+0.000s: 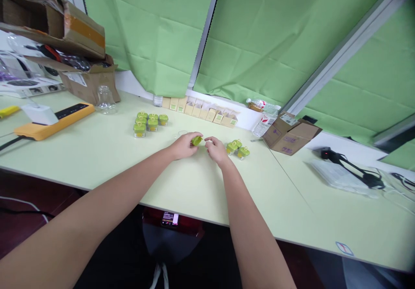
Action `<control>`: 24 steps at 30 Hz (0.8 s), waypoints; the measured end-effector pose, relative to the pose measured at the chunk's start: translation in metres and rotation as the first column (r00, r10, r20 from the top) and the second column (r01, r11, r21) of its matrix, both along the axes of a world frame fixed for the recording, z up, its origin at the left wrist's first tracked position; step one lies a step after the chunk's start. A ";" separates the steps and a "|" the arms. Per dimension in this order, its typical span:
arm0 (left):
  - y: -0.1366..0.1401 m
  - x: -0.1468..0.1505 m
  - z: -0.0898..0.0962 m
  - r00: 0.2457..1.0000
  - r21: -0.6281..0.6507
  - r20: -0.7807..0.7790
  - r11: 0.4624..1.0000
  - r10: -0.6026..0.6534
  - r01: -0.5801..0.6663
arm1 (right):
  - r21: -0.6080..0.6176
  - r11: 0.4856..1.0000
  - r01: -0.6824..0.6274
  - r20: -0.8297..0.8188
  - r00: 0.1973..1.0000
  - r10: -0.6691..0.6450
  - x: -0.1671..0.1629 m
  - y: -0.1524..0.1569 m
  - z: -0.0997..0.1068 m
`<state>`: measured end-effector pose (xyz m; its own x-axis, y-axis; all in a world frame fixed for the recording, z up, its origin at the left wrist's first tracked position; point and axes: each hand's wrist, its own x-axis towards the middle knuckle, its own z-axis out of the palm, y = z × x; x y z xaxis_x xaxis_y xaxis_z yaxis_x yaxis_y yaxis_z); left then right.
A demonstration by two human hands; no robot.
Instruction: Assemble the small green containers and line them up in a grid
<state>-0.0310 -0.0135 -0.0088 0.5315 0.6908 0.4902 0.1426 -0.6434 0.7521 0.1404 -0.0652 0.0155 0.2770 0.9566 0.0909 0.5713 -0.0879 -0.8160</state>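
Table [97, 150]: nine green-lidded jars [149, 123], two hands [201, 147].

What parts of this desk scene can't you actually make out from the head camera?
- Small green item: the left hand covers most of it; its shape is unclear.
- Right hand: fingertips too small to show whether they touch the item.
- Row of small boxes: print too small to read.
- Cardboard box, top left: cut off by the frame edge.
- Black cable, right: blurred, its end hidden.
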 end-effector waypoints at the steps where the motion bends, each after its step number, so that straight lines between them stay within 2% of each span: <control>1: 0.000 0.000 0.000 1.000 0.000 -0.013 1.000 0.020 -0.020 | 0.043 0.998 0.035 0.110 0.993 -0.039 0.002 -0.001 0.000; 4: 0.000 0.000 0.001 0.998 0.020 -0.037 0.999 0.052 -0.051 | 0.133 0.990 0.054 0.348 0.932 -0.098 0.004 -0.003 -0.003; 9: 0.001 0.003 0.000 0.998 -0.016 -0.010 0.998 0.057 -0.057 | 0.033 0.995 -0.090 0.628 0.777 0.050 0.003 -0.005 -0.011; 12: 0.001 0.006 -0.001 0.999 -0.113 0.040 0.994 0.000 0.004 | 0.031 0.992 -0.125 0.674 0.735 0.071 0.003 -0.005 -0.011; 15: -0.001 0.008 0.002 0.990 -0.279 0.132 0.956 -0.054 0.089 | 0.040 0.995 -0.089 0.662 0.748 0.040 0.005 -0.006 -0.009; 18: -0.005 0.010 0.009 0.974 -0.411 0.223 0.901 -0.045 0.136 | 0.060 0.996 -0.068 0.646 0.763 0.013 0.005 -0.007 -0.008; 21: -0.009 0.010 0.017 0.961 -0.484 0.278 0.861 -0.018 0.156 | 0.207 0.974 -0.094 0.590 0.806 -0.048 0.001 -0.006 -0.004; 24: -0.012 0.009 0.022 0.945 -0.512 0.325 0.837 -0.018 0.192 | 0.324 0.940 -0.110 0.405 0.914 -0.033 -0.007 -0.006 0.002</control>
